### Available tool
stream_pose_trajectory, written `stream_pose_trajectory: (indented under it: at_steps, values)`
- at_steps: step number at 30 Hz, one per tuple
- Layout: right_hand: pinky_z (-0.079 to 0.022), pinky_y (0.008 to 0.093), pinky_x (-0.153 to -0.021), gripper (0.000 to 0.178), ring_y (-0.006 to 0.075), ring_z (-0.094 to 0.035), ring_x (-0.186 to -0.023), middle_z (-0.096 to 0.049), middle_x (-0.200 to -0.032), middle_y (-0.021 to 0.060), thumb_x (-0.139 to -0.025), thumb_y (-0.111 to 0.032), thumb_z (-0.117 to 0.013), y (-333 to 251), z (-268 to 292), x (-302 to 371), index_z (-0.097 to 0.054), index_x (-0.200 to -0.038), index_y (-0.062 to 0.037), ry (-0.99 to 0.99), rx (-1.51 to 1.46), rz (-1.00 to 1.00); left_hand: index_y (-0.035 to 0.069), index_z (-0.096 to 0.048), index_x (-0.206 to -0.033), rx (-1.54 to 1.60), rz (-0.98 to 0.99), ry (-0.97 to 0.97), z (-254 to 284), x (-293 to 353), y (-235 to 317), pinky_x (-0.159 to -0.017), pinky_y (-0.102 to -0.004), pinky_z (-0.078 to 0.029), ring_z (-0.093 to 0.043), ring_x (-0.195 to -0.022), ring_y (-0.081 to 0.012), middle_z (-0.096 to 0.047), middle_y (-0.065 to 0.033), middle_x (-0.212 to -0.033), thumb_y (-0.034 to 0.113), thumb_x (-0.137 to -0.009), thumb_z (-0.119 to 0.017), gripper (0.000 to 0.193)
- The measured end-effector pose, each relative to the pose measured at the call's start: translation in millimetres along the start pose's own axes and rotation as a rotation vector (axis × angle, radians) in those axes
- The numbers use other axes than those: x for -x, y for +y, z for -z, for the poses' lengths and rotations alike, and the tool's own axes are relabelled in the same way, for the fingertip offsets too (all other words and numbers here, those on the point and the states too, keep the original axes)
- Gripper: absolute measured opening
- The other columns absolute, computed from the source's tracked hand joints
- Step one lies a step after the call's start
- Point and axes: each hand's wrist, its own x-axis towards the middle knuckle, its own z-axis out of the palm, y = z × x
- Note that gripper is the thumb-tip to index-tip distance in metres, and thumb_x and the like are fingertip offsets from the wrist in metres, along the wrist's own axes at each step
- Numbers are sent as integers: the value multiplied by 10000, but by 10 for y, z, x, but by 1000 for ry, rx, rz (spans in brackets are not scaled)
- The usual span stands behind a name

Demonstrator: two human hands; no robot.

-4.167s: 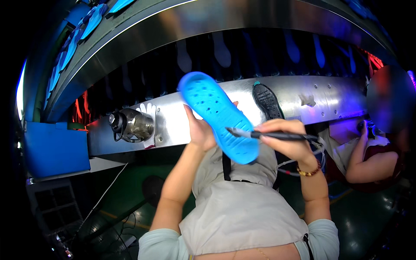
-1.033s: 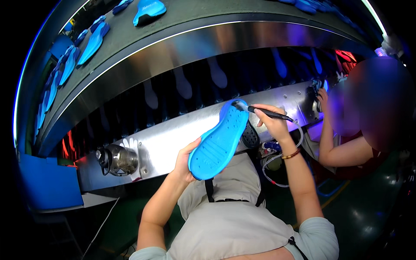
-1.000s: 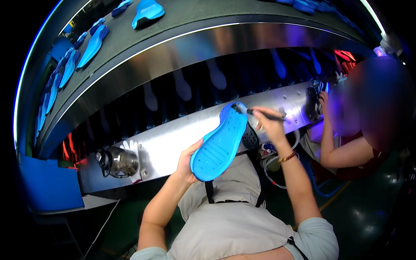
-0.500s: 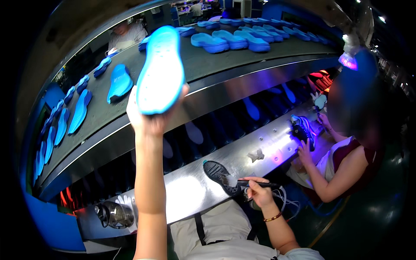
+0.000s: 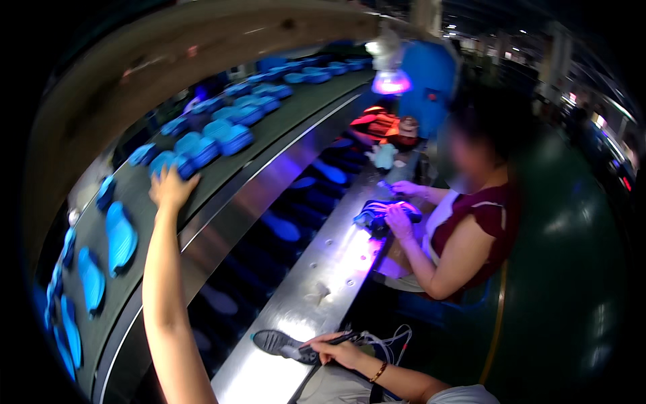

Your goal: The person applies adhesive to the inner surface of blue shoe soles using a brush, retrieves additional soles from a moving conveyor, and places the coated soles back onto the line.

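My left hand (image 5: 172,190) reaches out over the dark conveyor belt, its fingers spread. The fingertips meet the near end of a blue shoe sole (image 5: 165,161), though blur hides how firmly they touch. Low in the view, my right hand (image 5: 336,351) is closed around a black-handled brush (image 5: 342,339). Its head lies over a black shoe sole (image 5: 270,341) on the metal bench (image 5: 269,377). White tubes or cables (image 5: 387,337) run beside that hand.
Stacked blue soles (image 5: 225,135) and single ones (image 5: 120,232) line the belt (image 5: 151,242). More soles sit on a lower level (image 5: 279,225). To the right, a seated co-worker (image 5: 464,249) handles a dark shoe (image 5: 383,214) under a glowing lamp (image 5: 391,82).
My view has swung right. The left hand has brought the raised blue sole down to the belt and its fingers have spread. My right hand still grips the brush at the black sole.
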Motion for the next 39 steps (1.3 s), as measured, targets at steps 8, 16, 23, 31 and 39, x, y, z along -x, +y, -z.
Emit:
stream_pose_trajectory:
  at_steps: [8, 16, 23, 31, 39]
  values:
    - [-291, 177, -442, 267, 55, -465, -490, -518, -554, 11, -853, -193, -527, 206, 327, 2, -584, -1048, -20, 53, -178, -65, -22, -438, -937, 309, -448, 35, 114, 98, 486, -699, -449, -419, -522, -855, -423, -554, -271, -851, 88, -705, -636, 324]
    - [-305, 173, -456, 263, 56, -469, -507, -532, -580, 11, -862, -192, -516, 180, 310, -75, -583, -1053, -25, 60, -166, -57, -9, -505, -886, 541, -571, 119, -150, -314, 678, -688, -387, -424, -542, -800, -392, -570, -231, -819, 135, -737, -629, 241]
    - [-374, 171, -580, 287, 57, -513, -685, -593, -765, 19, -854, -217, -536, 290, 291, -271, -574, -1065, -25, 21, -100, -37, 11, -568, -824, 456, -419, 27, -63, -210, 817, -676, -389, -435, -569, -795, -348, -595, -194, -842, 260, -794, -579, 251]
    - [-447, 226, -768, 295, 126, -571, -867, -595, -1006, 100, -783, -39, -590, 333, 393, -38, -540, -1065, 35, 114, -106, 23, 24, -512, -776, 594, -387, 198, 406, 835, 416, -674, -350, -430, -553, -712, -279, -564, -133, -773, 262, -828, -531, 244]
    - [-441, 197, -692, 271, 100, -576, -806, -610, -907, 52, -789, -93, -605, 362, 196, -75, -565, -1043, -7, 273, -86, 29, -23, -450, -1093, 2201, 594, -126, 417, 2525, -102, -773, -327, -498, -556, -937, -248, -527, -136, -1052, 80, -697, -578, 429]
